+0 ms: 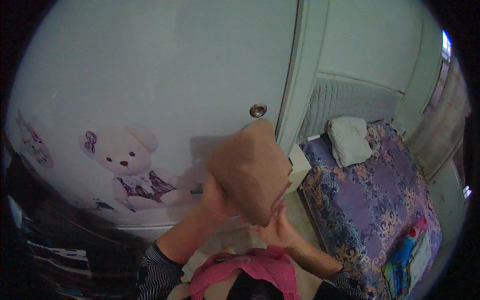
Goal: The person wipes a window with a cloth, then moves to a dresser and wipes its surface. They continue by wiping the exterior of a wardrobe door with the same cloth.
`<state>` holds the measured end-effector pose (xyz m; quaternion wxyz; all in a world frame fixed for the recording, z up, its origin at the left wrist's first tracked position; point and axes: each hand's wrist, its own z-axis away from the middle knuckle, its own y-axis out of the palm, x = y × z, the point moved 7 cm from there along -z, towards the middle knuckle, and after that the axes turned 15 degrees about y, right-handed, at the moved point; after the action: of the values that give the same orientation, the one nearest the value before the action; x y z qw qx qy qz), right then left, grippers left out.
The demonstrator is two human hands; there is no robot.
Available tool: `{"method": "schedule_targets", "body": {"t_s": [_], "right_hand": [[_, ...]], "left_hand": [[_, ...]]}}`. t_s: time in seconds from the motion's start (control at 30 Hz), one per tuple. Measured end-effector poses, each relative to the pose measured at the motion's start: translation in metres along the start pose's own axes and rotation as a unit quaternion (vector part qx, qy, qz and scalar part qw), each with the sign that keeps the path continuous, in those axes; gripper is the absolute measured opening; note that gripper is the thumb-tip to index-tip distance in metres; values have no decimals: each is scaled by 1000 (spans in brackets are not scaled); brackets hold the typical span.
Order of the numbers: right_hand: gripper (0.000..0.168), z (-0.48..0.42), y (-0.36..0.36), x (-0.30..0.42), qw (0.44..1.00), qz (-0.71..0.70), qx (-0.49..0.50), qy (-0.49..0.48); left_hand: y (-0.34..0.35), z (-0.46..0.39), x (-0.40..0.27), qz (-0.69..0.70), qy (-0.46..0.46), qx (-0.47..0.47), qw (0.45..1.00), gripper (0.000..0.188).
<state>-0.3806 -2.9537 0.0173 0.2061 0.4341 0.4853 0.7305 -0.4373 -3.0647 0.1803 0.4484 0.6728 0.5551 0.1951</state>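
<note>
A brown piece, paper or cardboard with creased faces (251,165), is held up in front of me at chest height. My left hand (217,200) grips its lower left side, thumb up along the edge. Under its lower right corner, my right hand (275,227) supports it with bent fingers; some fingertips are hidden behind it. Whether it is a bag or a box I cannot tell. Below the hands, pink textured cloth (243,266) lies across my front.
A white door panel (210,67) with a round metal knob (258,110) and a teddy bear decal (129,168) stands ahead. To the right is a bed with a purple patterned cover (360,191), a folded white blanket (348,140) and colourful cloth (405,258). Dark clutter (56,255) fills the lower left.
</note>
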Motion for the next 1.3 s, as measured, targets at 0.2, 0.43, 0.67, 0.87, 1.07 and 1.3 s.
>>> {"method": "schedule_targets", "body": {"t_s": [0.2,0.43,0.67,0.87,1.07,1.3], "right_hand": [[66,-3,59,72,993,-17,9,-114],[53,33,156,155,915,162,-81,-360],[52,6,281,221,448,653,-219,-570],[61,-80,274,146,81,819,-199,-531],[61,-84,320,159,-22,841,-197,-503],[56,-59,451,251,-59,672,-311,-670]], "left_hand": [[-6,29,9,-191,-22,24,981,45],[4,31,-60,-602,81,8,794,45],[70,11,-179,-865,361,61,344,33],[71,17,-236,-894,429,28,125,45],[39,15,-280,-922,387,-14,16,58],[22,11,-282,-926,376,-21,-29,60]]}}
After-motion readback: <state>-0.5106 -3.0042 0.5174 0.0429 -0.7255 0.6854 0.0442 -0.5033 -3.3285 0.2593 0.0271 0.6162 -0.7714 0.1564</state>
